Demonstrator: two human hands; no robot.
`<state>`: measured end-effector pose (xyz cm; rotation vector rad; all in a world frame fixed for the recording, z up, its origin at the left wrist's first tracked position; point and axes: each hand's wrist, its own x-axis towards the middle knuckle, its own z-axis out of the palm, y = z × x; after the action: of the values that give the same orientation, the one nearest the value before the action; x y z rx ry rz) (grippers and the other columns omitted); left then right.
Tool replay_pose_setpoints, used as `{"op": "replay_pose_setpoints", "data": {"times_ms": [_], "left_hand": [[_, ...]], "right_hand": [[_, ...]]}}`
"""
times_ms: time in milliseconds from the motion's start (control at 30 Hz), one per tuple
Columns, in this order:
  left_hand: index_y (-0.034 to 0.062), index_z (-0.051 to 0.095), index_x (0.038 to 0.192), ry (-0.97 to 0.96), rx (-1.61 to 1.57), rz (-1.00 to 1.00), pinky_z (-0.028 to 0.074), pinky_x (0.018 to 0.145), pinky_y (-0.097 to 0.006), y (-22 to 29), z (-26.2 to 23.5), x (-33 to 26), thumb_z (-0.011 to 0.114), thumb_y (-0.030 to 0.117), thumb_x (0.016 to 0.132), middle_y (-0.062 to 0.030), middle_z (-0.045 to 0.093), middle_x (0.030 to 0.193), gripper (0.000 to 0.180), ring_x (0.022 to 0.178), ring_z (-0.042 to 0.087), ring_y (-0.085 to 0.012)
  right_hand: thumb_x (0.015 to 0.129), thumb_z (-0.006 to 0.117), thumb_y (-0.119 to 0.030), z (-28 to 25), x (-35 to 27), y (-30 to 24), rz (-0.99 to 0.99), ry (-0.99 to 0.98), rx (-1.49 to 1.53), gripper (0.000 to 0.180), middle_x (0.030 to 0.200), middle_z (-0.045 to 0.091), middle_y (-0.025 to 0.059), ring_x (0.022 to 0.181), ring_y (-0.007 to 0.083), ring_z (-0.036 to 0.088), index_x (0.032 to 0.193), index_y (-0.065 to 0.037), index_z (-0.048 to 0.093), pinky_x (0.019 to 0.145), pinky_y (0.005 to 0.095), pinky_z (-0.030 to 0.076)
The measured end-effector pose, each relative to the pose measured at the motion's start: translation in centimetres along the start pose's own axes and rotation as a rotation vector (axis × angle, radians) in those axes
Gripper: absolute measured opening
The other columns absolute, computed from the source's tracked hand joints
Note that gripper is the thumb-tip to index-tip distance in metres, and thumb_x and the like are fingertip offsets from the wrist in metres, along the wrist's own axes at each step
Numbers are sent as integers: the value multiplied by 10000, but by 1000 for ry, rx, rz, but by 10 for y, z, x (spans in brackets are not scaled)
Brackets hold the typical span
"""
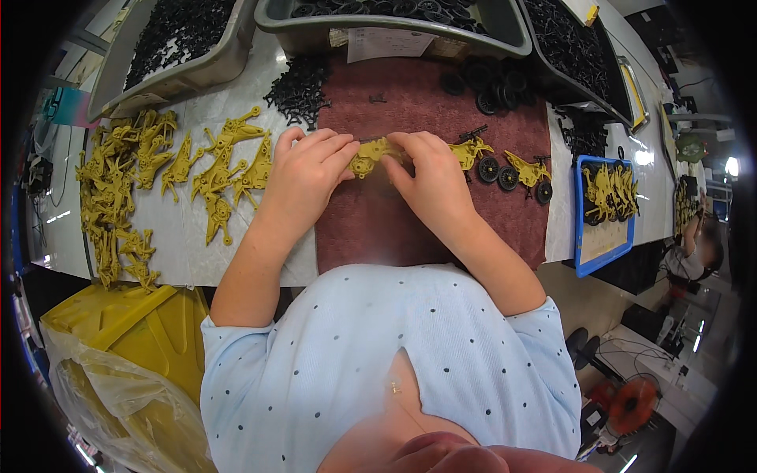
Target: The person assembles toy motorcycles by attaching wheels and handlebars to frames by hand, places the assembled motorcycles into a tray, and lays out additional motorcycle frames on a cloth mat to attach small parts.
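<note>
Above the maroon cloth [371, 236], a yellow plastic toy frame [369, 158] is held between my two hands. My left hand [309, 167] grips its left end with closed fingers. My right hand [428, 167] pinches its right end between thumb and fingers. A thin dark piece shows along the frame's upper edge, too small to name. Right of my right hand lie a yellow frame with a black part [471, 151], black wheels [488, 169] and another yellow frame [527, 169] with a wheel beside it. Loose yellow frames [214, 177] lie left of my left hand.
Heaped yellow frames [106, 201] cover the table's left end. Small black parts [300, 88] and black wheels [498, 85] lie at the back. Grey bins [394, 30] line the far edge. A blue tray [580, 236] with yellow pieces stands right; a person [686, 258] sits beyond.
</note>
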<state>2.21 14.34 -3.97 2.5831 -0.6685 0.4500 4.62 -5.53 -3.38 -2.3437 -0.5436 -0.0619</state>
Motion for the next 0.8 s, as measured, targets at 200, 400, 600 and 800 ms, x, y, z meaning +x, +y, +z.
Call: {"op": "replay_pose_setpoints", "data": {"times_ms": [200,400,600,800], "left_hand": [[53,669,1037,-5,5,-7,385,899,-402,-2,0,-4,734,130,691,-49,671,1069,360,1036,593,-202],[52,670,1019,6,-5,1,387,906,-406,0,1,-2,738,148,687,-48,675,1056,352,1029,596,-200],[51,670,1017,3,9,-5,386,915,-406,-2,3,-4,737,150,686,-48,674,1060,352,1030,595,-202],[55,676,1059,-39,-34,-36,382,938,-405,0,2,-3,735,127,725,-48,671,1111,347,1078,592,-221]], "right_hand": [[785,701,-141,6,-2,1,-34,-6,-77,283,955,638,126,931,307,582,1038,-26,644,832,403,453],[768,709,-102,6,-2,0,-43,38,-139,292,930,645,129,872,297,609,1037,-7,649,792,380,484],[803,683,-143,11,-3,3,-52,31,-122,265,953,632,100,921,289,579,1047,-49,638,824,395,436],[795,691,-138,11,-6,5,-52,53,-118,267,943,631,103,913,286,579,1040,-44,642,821,398,435]]}}
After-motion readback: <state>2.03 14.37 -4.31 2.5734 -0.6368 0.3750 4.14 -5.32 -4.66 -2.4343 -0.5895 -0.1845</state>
